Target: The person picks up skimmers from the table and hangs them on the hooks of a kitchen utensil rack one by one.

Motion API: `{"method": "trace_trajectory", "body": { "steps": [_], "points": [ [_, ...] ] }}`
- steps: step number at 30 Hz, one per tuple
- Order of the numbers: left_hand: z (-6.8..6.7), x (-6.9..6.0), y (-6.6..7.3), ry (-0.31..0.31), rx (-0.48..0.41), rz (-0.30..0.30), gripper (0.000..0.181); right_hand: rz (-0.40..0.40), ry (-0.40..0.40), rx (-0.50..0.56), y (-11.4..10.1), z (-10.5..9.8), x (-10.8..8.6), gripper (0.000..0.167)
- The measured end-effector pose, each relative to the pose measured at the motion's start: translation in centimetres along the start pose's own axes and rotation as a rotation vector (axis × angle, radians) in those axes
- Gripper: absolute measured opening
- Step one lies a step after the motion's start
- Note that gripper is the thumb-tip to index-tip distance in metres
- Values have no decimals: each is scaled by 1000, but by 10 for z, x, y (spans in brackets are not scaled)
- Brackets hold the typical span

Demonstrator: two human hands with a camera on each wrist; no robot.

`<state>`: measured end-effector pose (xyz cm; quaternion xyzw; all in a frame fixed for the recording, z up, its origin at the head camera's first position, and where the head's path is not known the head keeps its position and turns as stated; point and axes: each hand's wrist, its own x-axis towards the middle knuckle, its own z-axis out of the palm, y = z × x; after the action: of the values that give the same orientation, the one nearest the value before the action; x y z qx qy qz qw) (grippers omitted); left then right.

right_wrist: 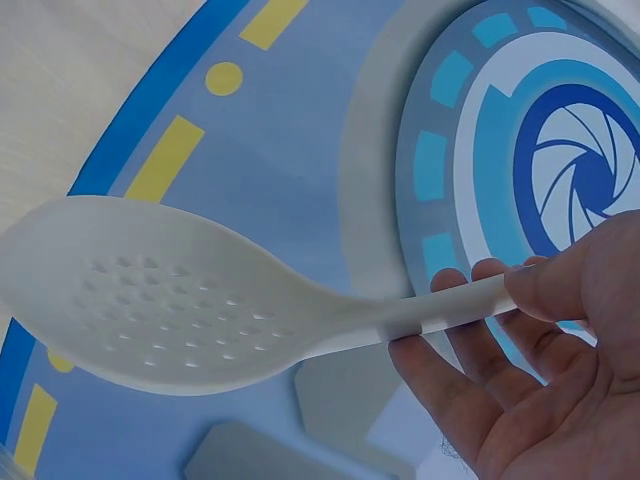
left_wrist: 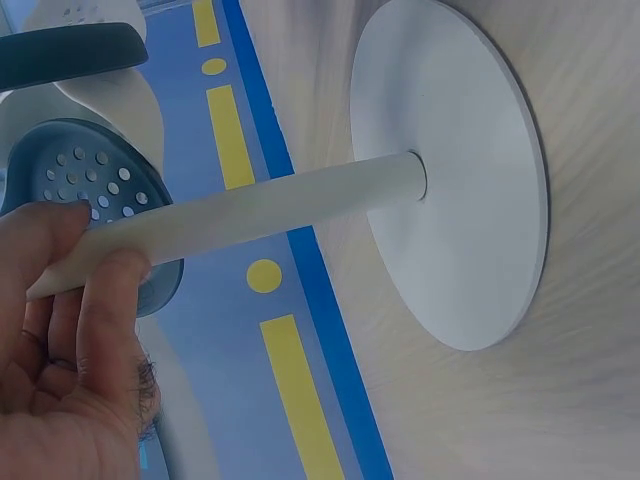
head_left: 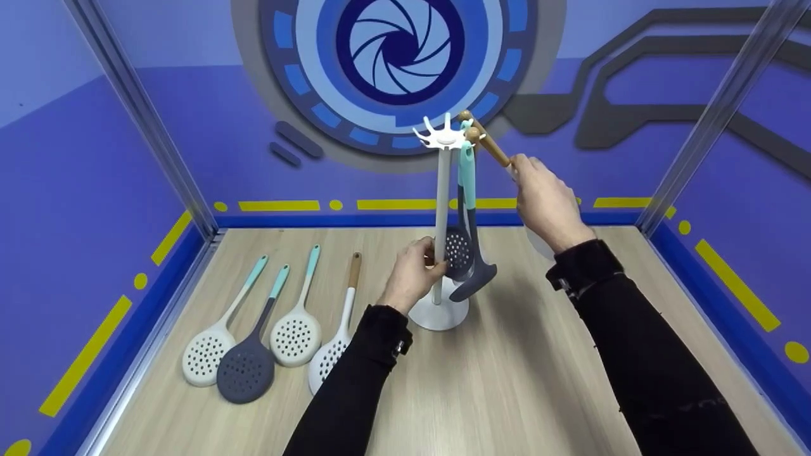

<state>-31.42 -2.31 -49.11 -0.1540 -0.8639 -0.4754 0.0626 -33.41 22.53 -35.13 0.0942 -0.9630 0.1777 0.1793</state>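
Observation:
A white utensil stand (head_left: 442,209) with a pronged top stands upright on its round base (left_wrist: 460,200). My left hand (head_left: 412,273) grips its pole low down, thumb and fingers around it. My right hand (head_left: 548,201) pinches the white neck of a skimmer (right_wrist: 180,300), just below its wooden handle (head_left: 494,149). The handle slants up to the prongs; whether it is hooked on, I cannot tell. Hanging from the stand are a dark perforated skimmer (left_wrist: 95,170) and a dark-headed utensil (head_left: 476,285), with mint handles (head_left: 467,174). Pale heads behind them are partly hidden.
On the wooden table to the left lie several skimmers: a cream one (head_left: 208,356), a dark grey one (head_left: 246,372), another cream one (head_left: 296,335) and a white one with a wooden handle (head_left: 355,271), partly behind my left sleeve. Blue walls (head_left: 190,158) enclose the table.

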Motion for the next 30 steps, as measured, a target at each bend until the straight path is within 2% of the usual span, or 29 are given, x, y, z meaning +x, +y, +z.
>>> {"method": "trace_trajectory", "body": {
  "steps": [19,30],
  "points": [
    [0,0,-1,-15,-42,-7,15,-13,-2,14,-19,-7,8,35],
    [0,-1,0,-20,-20,-21,15,-58,32,12,-26,-10,10,34]
  ]
}}
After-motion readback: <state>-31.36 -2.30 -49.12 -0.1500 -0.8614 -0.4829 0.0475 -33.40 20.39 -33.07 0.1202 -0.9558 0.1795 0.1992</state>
